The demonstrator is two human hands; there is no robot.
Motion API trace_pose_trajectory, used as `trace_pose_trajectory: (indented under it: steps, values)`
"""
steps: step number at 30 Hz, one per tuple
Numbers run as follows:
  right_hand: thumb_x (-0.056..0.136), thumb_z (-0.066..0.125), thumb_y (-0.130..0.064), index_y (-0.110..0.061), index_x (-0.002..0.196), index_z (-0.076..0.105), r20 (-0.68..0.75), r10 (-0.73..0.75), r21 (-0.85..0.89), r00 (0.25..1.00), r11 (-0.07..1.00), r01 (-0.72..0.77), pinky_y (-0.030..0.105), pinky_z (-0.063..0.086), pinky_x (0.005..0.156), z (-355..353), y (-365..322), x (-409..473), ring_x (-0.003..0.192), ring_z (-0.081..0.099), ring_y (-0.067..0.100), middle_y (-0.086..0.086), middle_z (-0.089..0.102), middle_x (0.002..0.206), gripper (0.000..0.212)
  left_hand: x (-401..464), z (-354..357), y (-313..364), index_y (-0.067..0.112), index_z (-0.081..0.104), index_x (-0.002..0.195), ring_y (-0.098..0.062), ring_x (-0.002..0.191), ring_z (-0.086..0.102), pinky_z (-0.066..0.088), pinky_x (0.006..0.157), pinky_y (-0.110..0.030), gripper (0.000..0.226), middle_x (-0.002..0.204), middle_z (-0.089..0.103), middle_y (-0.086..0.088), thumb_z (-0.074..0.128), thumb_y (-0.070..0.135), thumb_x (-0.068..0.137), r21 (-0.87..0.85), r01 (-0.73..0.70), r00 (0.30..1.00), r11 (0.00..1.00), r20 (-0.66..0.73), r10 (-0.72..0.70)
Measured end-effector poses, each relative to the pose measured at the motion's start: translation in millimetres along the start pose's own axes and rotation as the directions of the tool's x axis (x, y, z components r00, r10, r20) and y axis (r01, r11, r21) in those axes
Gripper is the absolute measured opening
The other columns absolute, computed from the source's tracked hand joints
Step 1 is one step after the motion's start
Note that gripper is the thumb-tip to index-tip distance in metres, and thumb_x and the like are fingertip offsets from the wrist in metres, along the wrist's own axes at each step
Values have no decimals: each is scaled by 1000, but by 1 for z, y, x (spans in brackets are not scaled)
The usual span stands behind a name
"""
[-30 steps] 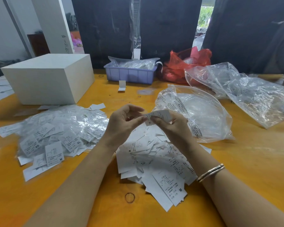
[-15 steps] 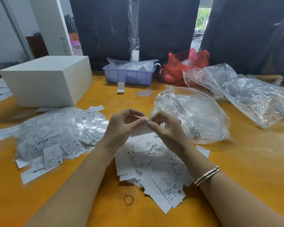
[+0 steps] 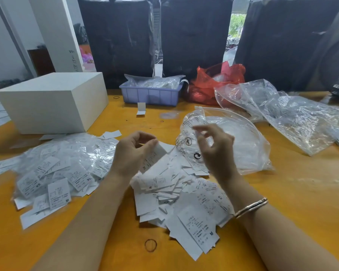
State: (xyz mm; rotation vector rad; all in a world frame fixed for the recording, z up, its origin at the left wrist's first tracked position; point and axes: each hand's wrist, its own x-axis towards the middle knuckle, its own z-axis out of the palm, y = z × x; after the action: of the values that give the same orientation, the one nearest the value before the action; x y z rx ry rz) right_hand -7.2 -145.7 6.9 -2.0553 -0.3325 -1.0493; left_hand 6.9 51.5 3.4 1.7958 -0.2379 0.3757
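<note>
Pinching white size label (image 3: 155, 155) with left hand (image 3: 133, 155), thumb against fingertips, just above loose label pile (image 3: 184, 192) at table centre. Holding right hand (image 3: 216, 151) near, fingers loosely curled, blurred, nothing seen in them. Clear bag (image 3: 243, 145) behind.

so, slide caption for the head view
Left hand pinches a white paper size label above a label pile on an orange table; right hand hovers.
</note>
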Motion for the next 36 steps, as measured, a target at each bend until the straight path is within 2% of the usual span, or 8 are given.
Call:
trace_pose_trajectory:
  steps: [3,6,9,11,14,23,29,36]
  values:
    - [87,55,-5,-12,97,70,-148,62,-221,987,971,-94,48,45,84,-17,25,12,87,64,24,5,70,96,19,5,-12,-6,23,66,85,8,70,56,41,57,-6,6,79,61,16,68,18,86,300,-31,986,953,-146,78]
    - [92,47,-11,-13,113,65,-1,276,-503,961,831,-239,36,30,91,-25,51,12,105,58,27,7,66,112,28,5,-19,-10,17,66,98,-8,73,58,45,62,-20,12,82,64,6,67,20,87,542,17,965,840,-230,129]
    - [91,38,-11,-12,115,54,217,499,-751,839,634,-183,38,30,90,-21,65,10,106,53,29,9,61,111,29,4,-23,-15,19,64,107,-23,85,61,47,74,-35,18,93,69,-4,64,21,89,706,121,964,698,-252,88]
    - [89,36,-10,-14,101,53,276,541,-809,795,577,-113,39,30,86,-18,68,10,101,52,28,7,61,105,21,4,-24,-18,22,62,111,-26,98,58,39,84,-40,21,99,69,-3,60,21,90,791,170,972,587,-234,33]
    - [89,40,-12,-18,93,60,253,504,-829,826,552,-82,37,27,83,-16,67,11,97,52,25,4,61,101,21,5,-23,-18,24,60,118,-27,109,52,36,87,-43,29,112,65,-4,60,23,89,847,162,981,506,-196,13]
    - [89,53,-18,-26,97,72,110,405,-693,908,686,-222,35,24,82,-17,67,8,98,51,21,-1,63,102,22,-5,5,-6,16,69,102,-27,101,53,45,84,-42,16,98,67,-2,65,16,87,630,-204,972,750,41,230]
    - [87,47,-4,-25,107,63,133,425,-679,895,697,-229,35,21,82,-16,69,6,99,55,22,1,67,96,34,-9,14,-8,16,70,99,-21,100,51,41,84,-34,14,96,67,2,64,13,87,541,-268,962,797,109,250]
    - [87,59,-3,-17,96,71,-82,78,-412,994,905,-105,28,15,71,-19,50,5,77,64,16,0,72,85,21,-6,12,-3,28,66,96,-9,97,54,38,75,-13,14,92,60,20,60,16,91,341,-186,982,922,52,179]
